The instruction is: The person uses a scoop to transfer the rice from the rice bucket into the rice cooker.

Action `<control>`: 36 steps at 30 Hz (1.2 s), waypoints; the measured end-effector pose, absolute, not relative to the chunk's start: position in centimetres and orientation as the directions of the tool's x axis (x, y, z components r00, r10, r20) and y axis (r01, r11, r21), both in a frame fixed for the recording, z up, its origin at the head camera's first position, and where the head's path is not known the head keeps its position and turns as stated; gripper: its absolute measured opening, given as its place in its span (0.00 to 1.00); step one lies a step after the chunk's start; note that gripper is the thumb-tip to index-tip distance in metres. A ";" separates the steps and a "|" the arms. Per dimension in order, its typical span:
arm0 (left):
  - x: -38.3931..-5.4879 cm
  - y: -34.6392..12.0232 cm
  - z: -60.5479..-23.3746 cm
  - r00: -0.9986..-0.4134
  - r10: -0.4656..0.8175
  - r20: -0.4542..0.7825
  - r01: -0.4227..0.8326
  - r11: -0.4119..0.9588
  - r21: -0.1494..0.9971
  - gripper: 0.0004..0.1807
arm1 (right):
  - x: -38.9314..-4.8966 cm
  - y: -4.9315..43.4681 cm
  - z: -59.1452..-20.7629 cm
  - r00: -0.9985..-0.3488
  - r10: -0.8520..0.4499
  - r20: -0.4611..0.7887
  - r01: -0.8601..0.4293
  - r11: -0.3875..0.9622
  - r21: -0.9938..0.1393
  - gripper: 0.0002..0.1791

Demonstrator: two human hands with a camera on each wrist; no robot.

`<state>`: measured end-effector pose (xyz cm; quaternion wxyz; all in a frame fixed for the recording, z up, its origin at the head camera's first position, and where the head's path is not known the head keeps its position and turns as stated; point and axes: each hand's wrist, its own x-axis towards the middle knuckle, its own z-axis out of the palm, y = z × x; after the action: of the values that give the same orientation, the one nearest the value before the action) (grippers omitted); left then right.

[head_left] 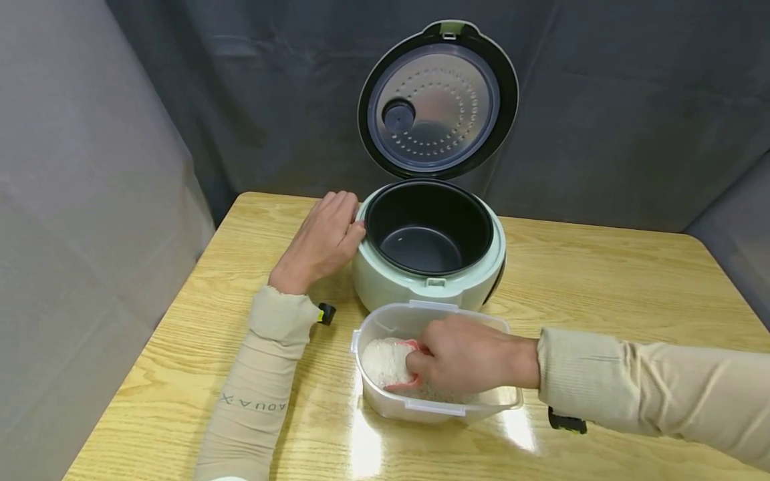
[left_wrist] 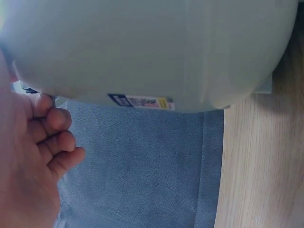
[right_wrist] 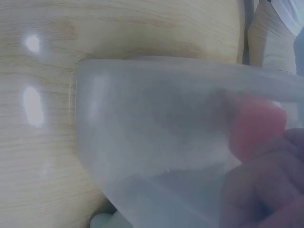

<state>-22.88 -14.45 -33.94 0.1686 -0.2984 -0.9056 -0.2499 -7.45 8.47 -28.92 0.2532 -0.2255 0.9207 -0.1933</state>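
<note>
In the head view my right hand [head_left: 460, 354] reaches into a translucent plastic container [head_left: 433, 407] and grips a pink scoop [head_left: 402, 386]. White rice [head_left: 385, 362] is heaped at the scoop, with more rice under the hand. Seen hazily through the container wall in the right wrist view, the scoop [right_wrist: 259, 124] sits beside my curled fingers. My left hand [head_left: 325, 237] touches the left side of a pale green rice cooker [head_left: 391, 287], thumb at its rim. The left wrist view shows that hand's fingers [left_wrist: 59, 119] loosely bent beside the cooker body.
The cooker's lid [head_left: 436, 107] stands raised at the back, above a dark inner pot [head_left: 421, 250]. The container is directly in front of the cooker on a wooden table [head_left: 613, 287]. Dark cloth [head_left: 607, 127] hangs behind the table, and grey cloth [head_left: 102, 200] at its left.
</note>
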 end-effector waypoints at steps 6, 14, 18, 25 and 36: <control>-22.8 -14.5 -33.9 -0.767 0.457 0.451 0.623 0.698 0.353 0.10 | -7.5 8.5 -28.0 -0.778 -0.502 -0.377 -0.309 0.829 -0.466 0.19; -22.8 -14.6 -33.9 -0.768 0.458 0.447 0.622 0.701 0.349 0.09 | -7.4 9.0 -27.1 -0.786 -0.516 -0.339 -0.318 0.809 -0.494 0.17; -22.8 -14.5 -33.9 -0.771 0.457 0.444 0.619 0.701 0.353 0.09 | -7.1 9.2 -26.8 -0.793 -0.510 -0.332 -0.305 0.805 -0.508 0.18; -22.9 -14.3 -33.8 -0.771 0.456 0.443 0.618 0.702 0.354 0.09 | -6.5 9.6 -26.3 -0.812 -0.480 -0.332 -0.262 0.808 -0.528 0.19; -22.9 -14.4 -34.0 -0.757 0.456 0.467 0.630 0.699 0.338 0.10 | -6.3 10.1 -25.8 -0.819 -0.475 -0.323 -0.244 0.797 -0.553 0.20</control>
<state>-22.88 -14.37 -33.96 0.1767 -0.3002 -0.9047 -0.2454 -6.25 10.09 -25.83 0.2291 -0.1953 0.9198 -0.2517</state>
